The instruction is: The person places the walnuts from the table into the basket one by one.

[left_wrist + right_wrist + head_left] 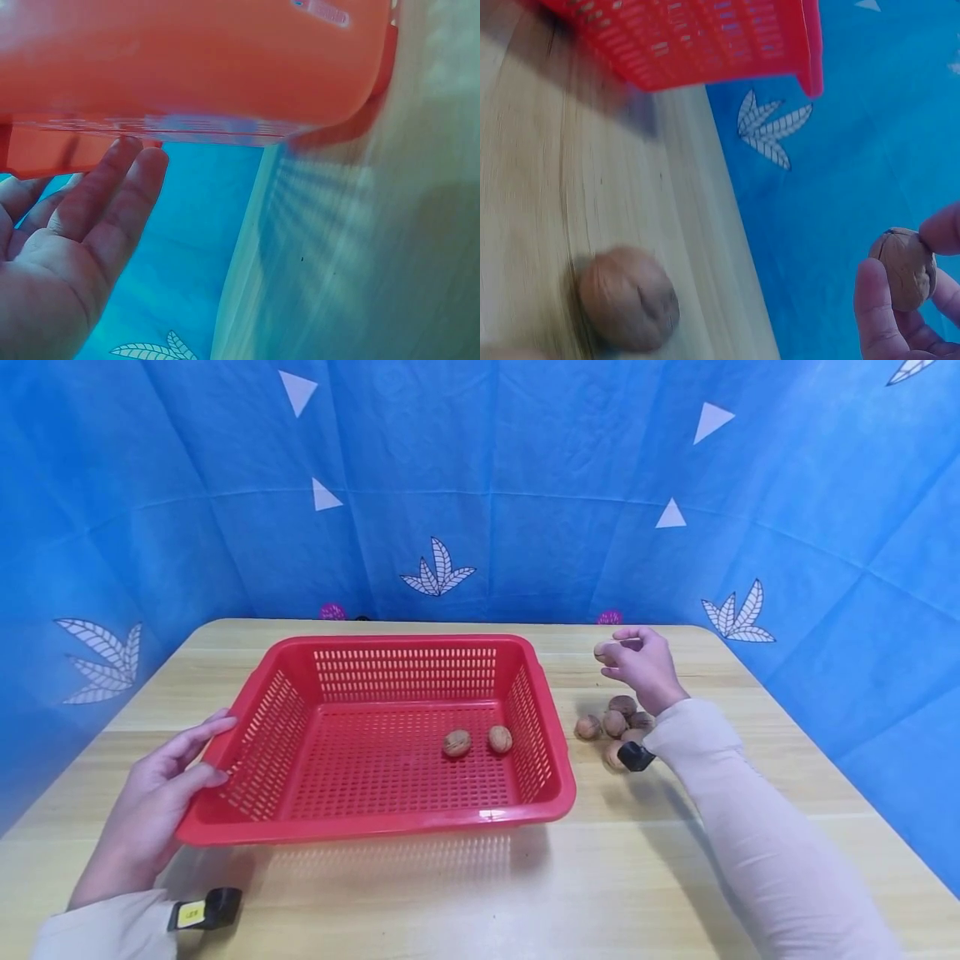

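A red plastic basket (390, 827) sits on the wooden table with two walnuts (457, 742) (500, 738) on its floor. My left hand (161, 789) rests with straight fingers against the basket's left rim (187, 131); the fingers (112, 195) show in the left wrist view. My right hand (637, 664) is raised to the right of the basket and pinches a walnut (604, 652) (906, 268) between thumb and fingertips. Below that hand lies a cluster of several walnuts (615, 723) on the table. One of them (628, 298) appears blurred in the right wrist view.
Blue cloth with white leaf prints (438, 568) walls the table at the back and sides. The table's far edge (450, 625) lies just behind the basket. A black wrist-camera mount (206, 910) sits at my left sleeve, another (636, 756) at my right.
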